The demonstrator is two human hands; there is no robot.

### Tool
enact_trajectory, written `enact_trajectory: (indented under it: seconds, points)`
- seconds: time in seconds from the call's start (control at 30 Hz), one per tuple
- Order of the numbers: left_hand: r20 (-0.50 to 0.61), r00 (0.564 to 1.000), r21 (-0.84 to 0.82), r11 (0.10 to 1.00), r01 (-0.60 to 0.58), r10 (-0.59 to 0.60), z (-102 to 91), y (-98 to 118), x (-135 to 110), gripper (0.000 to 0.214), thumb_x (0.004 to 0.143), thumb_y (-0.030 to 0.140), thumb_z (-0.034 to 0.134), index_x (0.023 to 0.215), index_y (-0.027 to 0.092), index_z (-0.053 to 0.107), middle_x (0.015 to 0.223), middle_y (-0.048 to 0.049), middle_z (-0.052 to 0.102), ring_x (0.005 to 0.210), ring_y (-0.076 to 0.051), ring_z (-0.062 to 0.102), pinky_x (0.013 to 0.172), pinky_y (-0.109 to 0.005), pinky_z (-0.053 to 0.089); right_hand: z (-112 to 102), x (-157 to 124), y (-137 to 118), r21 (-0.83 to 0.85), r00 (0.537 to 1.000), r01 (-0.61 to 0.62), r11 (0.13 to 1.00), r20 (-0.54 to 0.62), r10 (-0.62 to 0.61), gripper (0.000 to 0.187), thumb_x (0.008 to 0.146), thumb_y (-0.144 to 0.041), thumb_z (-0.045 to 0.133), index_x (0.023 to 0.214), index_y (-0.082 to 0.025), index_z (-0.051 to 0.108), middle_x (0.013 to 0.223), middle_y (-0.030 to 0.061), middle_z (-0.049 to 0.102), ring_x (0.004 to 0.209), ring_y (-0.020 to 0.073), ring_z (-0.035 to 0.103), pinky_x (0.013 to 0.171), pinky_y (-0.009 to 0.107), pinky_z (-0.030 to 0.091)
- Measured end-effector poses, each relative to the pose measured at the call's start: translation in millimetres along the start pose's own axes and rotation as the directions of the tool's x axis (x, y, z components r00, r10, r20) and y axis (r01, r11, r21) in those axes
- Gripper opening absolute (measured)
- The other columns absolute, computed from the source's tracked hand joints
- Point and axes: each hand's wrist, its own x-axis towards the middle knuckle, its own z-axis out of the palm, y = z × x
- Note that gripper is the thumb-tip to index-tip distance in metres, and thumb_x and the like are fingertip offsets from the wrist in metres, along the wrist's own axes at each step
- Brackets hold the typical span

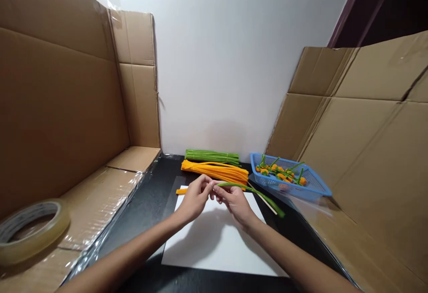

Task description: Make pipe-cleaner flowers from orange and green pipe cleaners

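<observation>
My left hand (195, 197) and my right hand (234, 201) meet above a white sheet of paper (217, 244) on the dark table. Both pinch a green pipe cleaner (257, 192) that runs from the fingertips out to the right and down. A thin pale stick (267, 204) lies beside it. A short orange piece (181, 191) lies just left of my left hand. Behind the hands lie a bundle of orange pipe cleaners (216, 171) and a bundle of green ones (212, 156).
A blue plastic basket (314, 188) at the right holds several orange-and-green twisted pieces. Cardboard walls stand on the left (67, 105) and right (368, 141). A roll of clear tape (31, 230) lies on the left cardboard flap.
</observation>
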Motion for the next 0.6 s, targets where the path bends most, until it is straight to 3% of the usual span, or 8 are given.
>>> enact_trajectory:
  seconds: [0.13, 0.2, 0.3, 0.4, 0.47, 0.6]
  points:
    - [0.094, 0.995, 0.227, 0.972, -0.054, 0.033, -2.0, -15.5, -14.9, 0.029, 0.094, 0.048, 0.058, 0.098, 0.02, 0.057, 0.076, -0.0012, 0.066, 0.071, -0.016, 0.062, 0.063, -0.026, 0.044, -3.0, -23.1, 16.4, 0.012, 0.98, 0.002, 1.0, -0.201, 0.0, 0.037, 0.07, -0.054, 0.084, 0.073, -0.019, 0.074, 0.067, 0.0017, 0.061, 0.061, 0.0136, 0.051, 0.058, 0.028, 0.04]
    - [0.168, 0.984, 0.404, 0.906, -0.129, 0.065, -10.3, -17.8, -16.1, 0.021, 0.093, 0.037, 0.061, 0.107, 0.021, 0.058, 0.084, -0.0024, 0.069, 0.076, -0.017, 0.063, 0.064, -0.026, 0.043, -7.6, -24.3, 19.2, 0.018, 0.956, 0.023, 1.0, -0.292, -0.017, 0.036, 0.07, -0.054, 0.083, 0.079, -0.02, 0.075, 0.071, 0.0028, 0.064, 0.063, 0.0155, 0.055, 0.058, 0.029, 0.044]
    - [0.171, 0.978, 0.582, 0.788, -0.201, 0.122, -20.6, -21.0, -15.5, 0.007, 0.092, 0.022, 0.056, 0.097, 0.02, 0.061, 0.085, -0.0038, 0.071, 0.076, -0.017, 0.064, 0.067, -0.026, 0.043, -12.3, -21.7, 20.3, 0.031, 0.933, 0.043, 0.999, -0.359, -0.029, 0.039, 0.069, -0.054, 0.083, 0.084, -0.02, 0.074, 0.076, 0.0049, 0.068, 0.064, 0.0169, 0.06, 0.058, 0.03, 0.049]
    - [0.204, 0.968, 0.577, 0.781, -0.24, 0.146, -22.8, -26.4, -16.4, 0.008, 0.092, 0.019, 0.056, 0.088, 0.018, 0.063, 0.082, -0.0048, 0.073, 0.073, -0.016, 0.065, 0.068, -0.026, 0.044, -13.0, -21.5, 20.5, -0.02, 0.959, 0.061, 0.998, -0.278, -0.064, 0.04, 0.07, -0.054, 0.083, 0.086, -0.019, 0.074, 0.078, 0.0049, 0.071, 0.066, 0.0167, 0.063, 0.061, 0.03, 0.05]
    - [0.236, 0.963, 0.505, 0.831, -0.234, 0.128, -21.2, -30.5, -18.1, 0.01, 0.092, 0.024, 0.059, 0.086, 0.017, 0.063, 0.081, -0.0054, 0.074, 0.072, -0.015, 0.066, 0.067, -0.025, 0.045, -12.3, -23.8, 20.4, -0.073, 0.983, 0.044, 0.996, -0.178, -0.056, 0.039, 0.068, -0.052, 0.085, 0.082, -0.018, 0.075, 0.074, 0.0042, 0.071, 0.066, 0.0163, 0.063, 0.063, 0.03, 0.05]
    - [0.249, 0.968, 0.301, 0.95, -0.078, 0.001, -19.3, -37.6, -19.0, 0.027, 0.087, 0.041, 0.068, 0.095, 0.017, 0.059, 0.079, -0.0054, 0.074, 0.059, -0.013, 0.062, 0.056, -0.023, 0.044, -12.2, -29.0, 19.6, -0.059, 0.998, -0.031, 0.998, -0.053, 0.028, 0.038, 0.062, -0.041, 0.091, 0.089, -0.017, 0.078, 0.076, 0.0035, 0.074, 0.068, 0.0151, 0.067, 0.069, 0.029, 0.051]
